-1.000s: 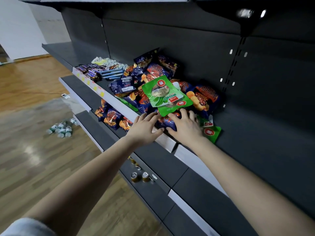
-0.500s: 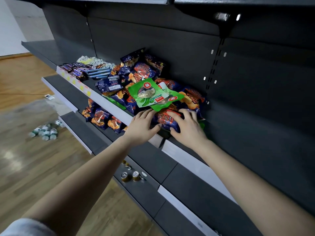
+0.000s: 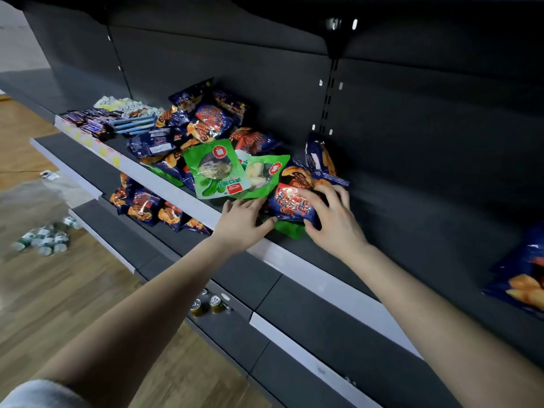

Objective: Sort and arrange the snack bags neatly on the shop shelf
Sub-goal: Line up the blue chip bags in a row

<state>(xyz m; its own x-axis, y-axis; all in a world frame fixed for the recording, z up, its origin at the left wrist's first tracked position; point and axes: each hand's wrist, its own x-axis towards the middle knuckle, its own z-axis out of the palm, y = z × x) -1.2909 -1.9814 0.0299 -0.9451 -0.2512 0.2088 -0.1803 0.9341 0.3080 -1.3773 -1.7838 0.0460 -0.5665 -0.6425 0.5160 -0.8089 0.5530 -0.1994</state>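
A jumbled heap of dark blue snack bags [image 3: 212,119] and green snack bags [image 3: 216,172] lies on the dark shop shelf [image 3: 382,219]. My right hand [image 3: 331,214] grips one blue bag [image 3: 291,203] at the heap's near right end, fingers curled over its top. Beside it, my left hand [image 3: 243,220] reaches under the edge of the green bags with straight fingers, thumb against a green bag [image 3: 290,228] lying beneath the blue one. A second green bag [image 3: 265,172] overlaps the first.
Chocolate bars [image 3: 88,123] and flat packs [image 3: 129,106] fill the shelf's left end. More blue bags [image 3: 147,204] sit on the lower shelf, cans [image 3: 207,303] on the one below. Another blue bag [image 3: 524,278] lies at far right. Bottles [image 3: 44,238] lie on the wooden floor.
Both hands have pushed deeper into the heap. The right hand has closed over the blue bag and a second green bag has come into sight. The view has shifted right.
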